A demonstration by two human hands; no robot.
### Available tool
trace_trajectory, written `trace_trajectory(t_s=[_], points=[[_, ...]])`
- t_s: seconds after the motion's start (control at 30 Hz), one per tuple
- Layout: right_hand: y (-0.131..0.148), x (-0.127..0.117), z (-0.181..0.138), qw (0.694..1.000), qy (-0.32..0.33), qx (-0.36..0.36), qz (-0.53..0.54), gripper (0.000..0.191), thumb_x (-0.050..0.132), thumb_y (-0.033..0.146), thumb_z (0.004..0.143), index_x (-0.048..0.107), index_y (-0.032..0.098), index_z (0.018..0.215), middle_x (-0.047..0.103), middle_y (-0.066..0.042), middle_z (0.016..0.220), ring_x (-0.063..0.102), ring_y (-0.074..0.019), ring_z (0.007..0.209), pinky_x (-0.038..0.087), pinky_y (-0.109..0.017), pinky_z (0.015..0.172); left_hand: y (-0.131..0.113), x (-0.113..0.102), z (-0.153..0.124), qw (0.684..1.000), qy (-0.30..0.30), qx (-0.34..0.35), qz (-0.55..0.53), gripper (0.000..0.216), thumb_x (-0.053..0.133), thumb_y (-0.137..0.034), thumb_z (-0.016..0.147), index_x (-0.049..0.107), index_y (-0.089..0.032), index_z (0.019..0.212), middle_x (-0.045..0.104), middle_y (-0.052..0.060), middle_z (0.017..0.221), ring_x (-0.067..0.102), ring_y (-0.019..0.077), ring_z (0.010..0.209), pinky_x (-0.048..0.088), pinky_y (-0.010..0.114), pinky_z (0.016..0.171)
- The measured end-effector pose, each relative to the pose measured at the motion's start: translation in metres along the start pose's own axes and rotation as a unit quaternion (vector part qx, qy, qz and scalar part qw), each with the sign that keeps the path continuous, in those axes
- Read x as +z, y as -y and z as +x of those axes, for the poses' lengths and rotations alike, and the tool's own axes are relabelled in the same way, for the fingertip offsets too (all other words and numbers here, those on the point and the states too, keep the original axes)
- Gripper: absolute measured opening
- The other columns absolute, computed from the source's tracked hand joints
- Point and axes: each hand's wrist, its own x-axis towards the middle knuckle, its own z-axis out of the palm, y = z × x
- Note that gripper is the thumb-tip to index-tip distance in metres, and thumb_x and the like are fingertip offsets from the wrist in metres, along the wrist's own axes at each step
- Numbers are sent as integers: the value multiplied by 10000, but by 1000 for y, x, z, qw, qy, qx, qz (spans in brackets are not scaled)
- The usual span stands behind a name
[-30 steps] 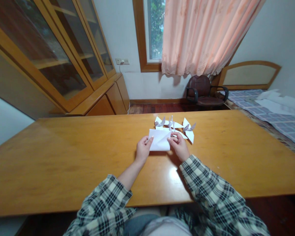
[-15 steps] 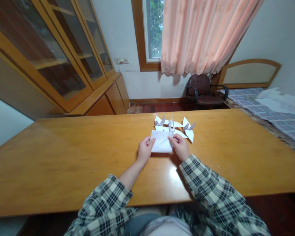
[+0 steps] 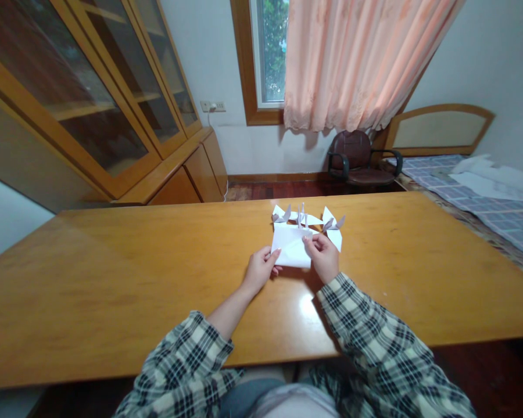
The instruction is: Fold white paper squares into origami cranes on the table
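Note:
A white sheet of paper [image 3: 291,247], partly folded, is lifted a little off the wooden table [image 3: 113,273] in front of me. My left hand [image 3: 261,270] pinches its lower left corner. My right hand [image 3: 323,255] pinches its right edge near the top. Both hands are closed on the sheet. Just behind the sheet stand folded white paper cranes [image 3: 331,226], partly hidden by it.
A glass-fronted wooden cabinet [image 3: 91,98] stands at the left. Beyond the table are a dark armchair [image 3: 359,159], a window with a pink curtain [image 3: 353,58], and a bed [image 3: 483,191] with a checked cover at the right.
The sheet has been raised and turned more upright, shifting slightly right. My left hand slid down to its lower corner and my right hand stays on the right edge.

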Motion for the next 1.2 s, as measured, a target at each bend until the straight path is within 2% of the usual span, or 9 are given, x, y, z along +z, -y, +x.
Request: trace_trajectory(t_s=[0.17, 0.27, 0.33, 0.5, 0.63, 0.73, 0.87, 1.0, 1.2], points=[[2, 3, 1, 992, 28, 68, 106, 391, 637, 569, 763, 570, 187, 802, 499, 39, 602, 455, -97, 503, 373, -201, 439, 1, 0, 0, 999, -18, 25, -10, 444, 619, -596, 742, 545, -160, 704, 568, -24, 490, 574, 119, 405, 385, 169, 353], [4, 7, -3, 973, 72, 138, 172, 442, 563, 640, 786, 521, 214, 897, 521, 36, 686, 512, -98, 526, 443, -195, 436, -3, -1, -1, 998, -49, 34, -16, 435, 628, -586, 737, 507, -175, 661, 552, -37, 493, 576, 119, 404, 379, 171, 355], [5, 9, -7, 964, 102, 156, 190, 438, 562, 638, 791, 465, 244, 960, 516, 47, 735, 546, -103, 546, 479, -201, 426, -7, -3, -2, 996, -76, 43, -14, 433, 625, -575, 745, 473, -185, 634, 536, -47, 483, 573, 118, 403, 375, 172, 359], [9, 15, -18, 968, 143, 74, 190, 455, 684, 525, 753, 376, 277, 977, 537, 31, 908, 650, -152, 657, 570, -277, 463, -9, -9, 1, 991, -119, 55, -14, 420, 601, -569, 772, 467, -192, 647, 550, -45, 488, 556, 114, 400, 377, 182, 372], [10, 18, -22, 964, 207, 54, 156, 393, 708, 486, 745, 508, 233, 968, 603, -21, 929, 668, -195, 804, 586, -274, 544, -6, -10, 4, 992, -116, 50, -27, 425, 592, -591, 772, 486, -189, 683, 569, -36, 495, 543, 115, 398, 372, 188, 369], [10, 18, -21, 964, 226, 65, 121, 379, 715, 493, 734, 624, 191, 945, 658, -50, 874, 669, -211, 807, 587, -292, 574, -4, -9, 5, 992, -110, 49, -33, 442, 601, -610, 758, 499, -185, 697, 572, -35, 497, 539, 114, 398, 379, 192, 373], [10, 15, -19, 968, 229, 55, 86, 346, 713, 498, 736, 717, 159, 807, 698, -72, 804, 670, -202, 727, 585, -322, 618, -2, -10, 5, 992, -105, 53, -35, 454, 601, -623, 752, 500, -184, 692, 566, -38, 505, 542, 114, 408, 381, 193, 373], [14, 14, -18, 977, 206, 28, 40, 351, 702, 508, 745, 736, 158, 739, 717, -73, 721, 657, -187, 620, 559, -317, 594, 1, -10, 7, 992, -106, 56, -31, 443, 595, -613, 764, 498, -186, 694, 572, -36, 518, 552, 118, 420, 390, 196, 378], [19, 17, -20, 986, 162, -35, -12, 356, 662, 493, 782, 725, 150, 709, 722, -88, 705, 656, -200, 638, 533, -321, 622, -2, -6, 5, 990, -124, 62, -18, 417, 578, -582, 792, 486, -190, 684, 560, -36, 493, 531, 110, 405, 366, 187, 373]])
